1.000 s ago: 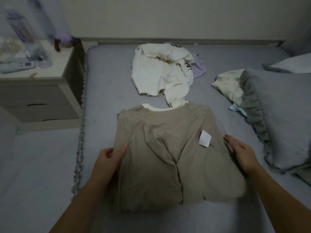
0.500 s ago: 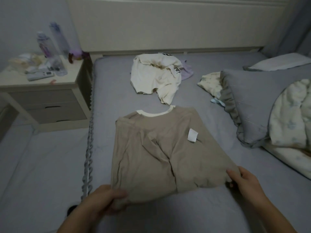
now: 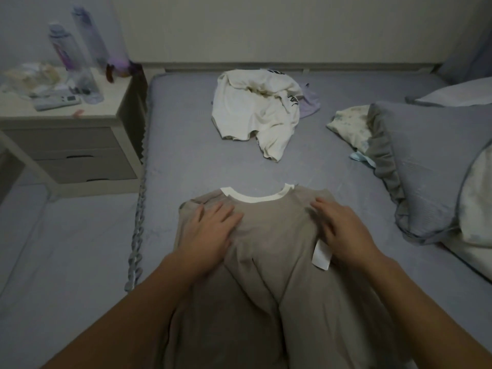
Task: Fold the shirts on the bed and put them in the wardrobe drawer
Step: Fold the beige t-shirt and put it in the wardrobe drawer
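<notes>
Tan and soft, the shirt (image 3: 269,262) lies on the grey bed (image 3: 186,145), close to the person, with its white collar (image 3: 257,197) pointing away. Both hands lie flat on it just below the collar. The left hand (image 3: 210,233) presses the left shoulder with straight, spread fingers. The right hand (image 3: 343,230) presses the right shoulder the same way, and a white tag (image 3: 321,255) pokes out beside it. Neither hand grabs anything. Farther up the bed sits a crumpled cream shirt (image 3: 255,113). A grey pillow (image 3: 431,166) is on the right. A nightstand (image 3: 69,134) with bottles (image 3: 80,51) stands on the left.
</notes>
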{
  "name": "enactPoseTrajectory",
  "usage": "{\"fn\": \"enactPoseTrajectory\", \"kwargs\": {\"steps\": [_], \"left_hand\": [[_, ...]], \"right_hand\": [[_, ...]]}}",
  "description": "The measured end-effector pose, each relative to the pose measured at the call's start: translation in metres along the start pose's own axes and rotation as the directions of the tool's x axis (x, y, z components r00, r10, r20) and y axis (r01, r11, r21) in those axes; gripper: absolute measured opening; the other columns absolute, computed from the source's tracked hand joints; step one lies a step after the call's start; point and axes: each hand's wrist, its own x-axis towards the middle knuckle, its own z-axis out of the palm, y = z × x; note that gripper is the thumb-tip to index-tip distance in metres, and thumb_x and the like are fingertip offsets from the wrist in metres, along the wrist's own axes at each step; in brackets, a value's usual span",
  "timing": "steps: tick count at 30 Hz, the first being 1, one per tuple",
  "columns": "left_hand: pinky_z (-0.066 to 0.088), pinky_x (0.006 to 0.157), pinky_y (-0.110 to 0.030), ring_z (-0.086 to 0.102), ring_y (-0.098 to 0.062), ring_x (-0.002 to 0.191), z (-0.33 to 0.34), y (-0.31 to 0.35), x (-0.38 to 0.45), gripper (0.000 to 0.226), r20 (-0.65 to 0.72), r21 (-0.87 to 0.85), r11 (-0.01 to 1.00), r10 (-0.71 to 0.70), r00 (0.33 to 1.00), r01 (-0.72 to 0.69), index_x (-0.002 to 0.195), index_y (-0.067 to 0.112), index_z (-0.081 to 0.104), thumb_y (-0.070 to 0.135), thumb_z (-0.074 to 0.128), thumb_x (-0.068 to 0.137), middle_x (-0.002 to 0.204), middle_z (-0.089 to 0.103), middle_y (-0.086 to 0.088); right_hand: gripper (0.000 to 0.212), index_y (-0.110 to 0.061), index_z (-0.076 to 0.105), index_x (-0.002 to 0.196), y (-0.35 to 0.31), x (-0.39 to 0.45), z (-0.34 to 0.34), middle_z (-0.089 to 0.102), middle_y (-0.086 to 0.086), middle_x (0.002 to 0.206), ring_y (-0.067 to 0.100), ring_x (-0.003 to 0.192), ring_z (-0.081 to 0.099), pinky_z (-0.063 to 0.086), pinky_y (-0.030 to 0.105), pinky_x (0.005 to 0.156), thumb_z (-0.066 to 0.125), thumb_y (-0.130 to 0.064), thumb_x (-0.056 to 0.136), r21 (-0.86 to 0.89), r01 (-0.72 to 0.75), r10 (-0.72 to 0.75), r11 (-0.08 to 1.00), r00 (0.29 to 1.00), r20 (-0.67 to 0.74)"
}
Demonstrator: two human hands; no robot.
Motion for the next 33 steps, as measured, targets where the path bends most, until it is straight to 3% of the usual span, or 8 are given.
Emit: {"fn": "enactPoseTrajectory", "kwargs": {"steps": [3, 7, 10, 17, 21, 25, 29, 33], "left_hand": [[0.002, 0.115, -0.047, 0.046, -0.014, 0.126, -0.002, -0.022, 0.017, 0.030, 0.052, 0.093, 0.993, 0.067, 0.996, -0.072, 0.119, 0.034, 0.058, 0.045, 0.051, 0.091, 0.122, 0.056, 0.009], [0.018, 0.103, -0.038, 0.057, -0.007, 0.092, -0.006, -0.056, 0.010, 0.026, -0.241, -0.126, 0.981, 0.115, 0.964, -0.148, 0.085, 0.032, 0.065, 0.051, 0.048, 0.087, 0.087, 0.060, 0.017], [0.029, 0.097, -0.034, 0.052, 0.006, 0.085, -0.007, -0.073, 0.000, 0.021, -0.299, -0.362, 0.917, 0.054, 0.953, -0.166, 0.084, 0.031, 0.059, 0.048, 0.047, 0.087, 0.082, 0.059, 0.021], [0.035, 0.053, -0.020, 0.049, -0.012, 0.056, -0.004, -0.070, 0.021, 0.010, -0.403, -0.600, 0.797, -0.223, 0.888, -0.073, 0.080, 0.024, 0.053, 0.026, 0.055, 0.089, 0.060, 0.052, 0.003], [0.036, 0.054, -0.018, 0.046, -0.004, 0.060, -0.005, -0.082, 0.053, 0.012, -0.324, -0.814, 0.564, -0.640, 0.697, 0.139, 0.080, 0.024, 0.053, 0.025, 0.053, 0.092, 0.063, 0.051, 0.009], [0.033, 0.072, -0.028, 0.057, -0.029, 0.090, 0.000, -0.104, 0.072, 0.013, -0.047, -0.604, 0.527, -0.772, 0.633, 0.598, 0.091, 0.018, 0.065, 0.024, 0.054, 0.092, 0.096, 0.068, -0.007], [0.038, 0.090, -0.039, 0.054, -0.034, 0.110, -0.007, -0.103, 0.061, 0.017, -0.244, -0.456, 0.713, -0.676, 0.695, 0.533, 0.104, 0.017, 0.066, 0.020, 0.058, 0.089, 0.116, 0.062, -0.013], [0.037, 0.109, -0.043, 0.046, -0.028, 0.130, 0.002, -0.062, 0.044, 0.036, -0.467, -0.350, 0.937, -0.159, 0.870, -0.017, 0.125, 0.016, 0.060, 0.025, 0.055, 0.090, 0.140, 0.051, -0.010]], "right_hand": [[0.044, -0.032, 0.052, 0.138, 0.010, 0.042, -0.005, 0.054, -0.005, 0.137, 0.021, 0.119, 0.054, 0.043, 0.033, 0.094, 0.057, -0.029, 0.095, -0.121, 0.027, -0.005, 0.992, 0.984, 0.180], [0.022, -0.033, 0.065, 0.112, 0.023, 0.058, -0.013, 0.057, -0.007, 0.115, 0.016, 0.100, 0.060, 0.046, 0.031, 0.076, 0.063, -0.037, 0.090, -0.218, 0.095, -0.023, 0.971, 0.950, 0.312], [0.015, -0.029, 0.074, 0.104, 0.029, 0.050, -0.016, 0.062, -0.009, 0.108, 0.015, 0.092, 0.063, 0.050, 0.033, 0.072, 0.069, -0.029, 0.090, -0.137, 0.143, -0.118, 0.980, 0.977, 0.178], [0.019, -0.014, 0.077, 0.104, 0.032, 0.034, -0.012, 0.074, 0.001, 0.097, 0.016, 0.085, 0.065, 0.051, 0.030, 0.078, 0.065, -0.008, 0.090, 0.009, 0.048, -0.044, 0.999, 0.972, -0.230], [0.019, -0.011, 0.076, 0.102, 0.050, 0.058, -0.024, 0.075, 0.008, 0.092, 0.021, 0.078, 0.065, 0.046, 0.030, 0.077, 0.060, -0.018, 0.094, 0.131, -0.204, 0.241, 0.970, 0.863, -0.443], [0.023, -0.009, 0.076, 0.101, 0.067, 0.074, -0.017, 0.074, 0.015, 0.102, 0.033, 0.095, 0.066, 0.048, 0.037, 0.084, 0.056, -0.016, 0.094, 0.013, -0.422, 0.413, 0.906, 0.879, -0.237], [0.041, -0.008, 0.057, 0.134, 0.057, 0.066, 0.000, 0.054, 0.019, 0.139, 0.037, 0.126, 0.050, 0.037, 0.045, 0.106, 0.055, -0.021, 0.095, 0.027, -0.513, 0.503, 0.858, 0.828, -0.247], [0.055, -0.020, 0.042, 0.147, 0.004, 0.043, 0.032, 0.035, 0.007, 0.157, 0.028, 0.143, 0.032, 0.023, 0.047, 0.116, 0.051, -0.034, 0.095, -0.107, -0.113, 0.089, 0.988, 0.973, -0.212]]}}
